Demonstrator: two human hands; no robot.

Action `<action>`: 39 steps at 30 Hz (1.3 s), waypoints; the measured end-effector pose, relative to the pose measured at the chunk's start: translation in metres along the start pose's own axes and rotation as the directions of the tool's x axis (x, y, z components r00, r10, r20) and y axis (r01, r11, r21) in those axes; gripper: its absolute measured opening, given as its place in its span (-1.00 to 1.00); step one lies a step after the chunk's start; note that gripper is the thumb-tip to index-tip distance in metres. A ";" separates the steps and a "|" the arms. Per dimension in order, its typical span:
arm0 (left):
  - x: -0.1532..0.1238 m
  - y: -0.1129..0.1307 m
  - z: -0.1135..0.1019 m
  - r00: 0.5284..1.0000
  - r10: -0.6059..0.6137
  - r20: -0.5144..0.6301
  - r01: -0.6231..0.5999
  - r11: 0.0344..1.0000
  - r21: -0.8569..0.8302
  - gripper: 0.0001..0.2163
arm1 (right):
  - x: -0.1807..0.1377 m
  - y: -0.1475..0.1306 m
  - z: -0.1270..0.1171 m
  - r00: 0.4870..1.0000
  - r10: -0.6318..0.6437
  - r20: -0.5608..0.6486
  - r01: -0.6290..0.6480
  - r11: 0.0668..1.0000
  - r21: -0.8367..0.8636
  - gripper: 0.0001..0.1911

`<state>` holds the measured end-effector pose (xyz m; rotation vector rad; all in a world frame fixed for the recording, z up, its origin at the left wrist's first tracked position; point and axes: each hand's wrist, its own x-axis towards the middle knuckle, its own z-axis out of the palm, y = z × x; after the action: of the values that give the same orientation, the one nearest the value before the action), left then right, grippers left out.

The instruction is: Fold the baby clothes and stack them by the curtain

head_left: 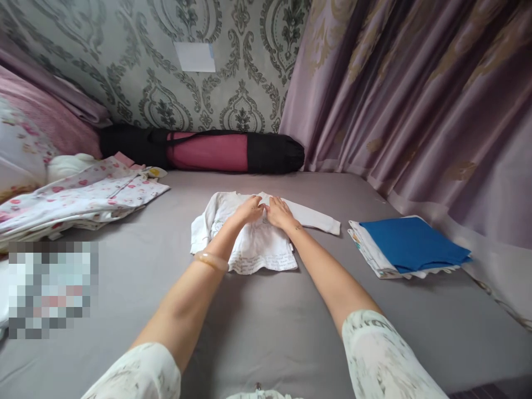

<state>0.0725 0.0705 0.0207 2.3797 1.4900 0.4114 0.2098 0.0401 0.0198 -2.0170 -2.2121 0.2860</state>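
Note:
A small white long-sleeved shirt [264,252] lies spread on the grey bed sheet, with printed lettering along its ruffled hem. Its sleeve on the right stretches outward, while the one on the left is bent down along the side. My left hand [250,209] rests on the upper chest, its fingers angled to the right. Beside it, my right hand [279,211] lies on the cloth near the neckline with fingers extended. The thumbs nearly meet at the middle of the shirt. Part of the collar is hidden under both hands.
To the right sits a folded stack with a blue garment [415,244] on top. Heart-patterned clothes [95,191] are heaped at the left, near a pixelated patch. A black and pink long bag [208,151] lies along the wall; purple curtains [399,100] hang at the right.

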 end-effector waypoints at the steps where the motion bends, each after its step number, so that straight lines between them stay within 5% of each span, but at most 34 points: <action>1: -0.012 -0.003 -0.009 1.000 -0.021 -0.003 0.021 1.000 -0.011 -0.62 | 0.004 -0.003 0.004 1.000 0.017 0.021 -0.017 1.000 0.013 -0.40; 9: -0.111 -0.040 -0.065 0.995 -0.086 -0.059 0.082 0.994 -0.078 -0.59 | 0.016 -0.002 0.017 0.993 0.088 0.073 -0.087 0.996 -0.017 -0.32; 16: -0.169 -0.060 -0.074 0.989 -0.100 -0.108 0.096 0.995 -0.042 -0.57 | 0.025 -0.031 0.020 0.999 -0.014 0.049 0.012 0.999 0.035 -0.29; 25: -0.205 -0.084 -0.069 0.982 -0.182 -0.058 0.180 0.983 -0.033 -0.36 | 0.034 -0.042 0.022 0.999 0.013 0.041 -0.015 0.999 0.041 -0.31; 28: -0.212 -0.089 -0.068 0.988 -0.151 -0.036 0.149 0.986 -0.070 -0.42 | 0.034 -0.061 0.021 0.992 -0.121 -0.030 0.122 0.992 0.044 -0.37; 31: -0.214 -0.088 -0.067 0.994 -0.107 -0.036 0.104 0.991 -0.087 -0.54 | 0.041 -0.086 0.024 0.961 -0.274 0.031 0.272 0.960 0.066 -0.39; 35: -0.211 -0.085 -0.060 0.995 0.019 -0.094 -0.023 0.999 -0.048 -0.71 | 0.056 -0.106 0.033 0.959 -0.269 0.085 0.266 0.963 0.046 -0.40; 39: -0.205 -0.084 -0.053 0.993 0.030 -0.115 -0.026 0.999 0.037 -0.78 | 0.064 -0.109 0.044 0.972 -0.230 0.049 0.228 0.973 0.036 -0.38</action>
<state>-0.1035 -0.0744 0.0193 2.4442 1.5265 0.5429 0.0883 0.0925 0.0001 -1.7356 -2.4284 0.3468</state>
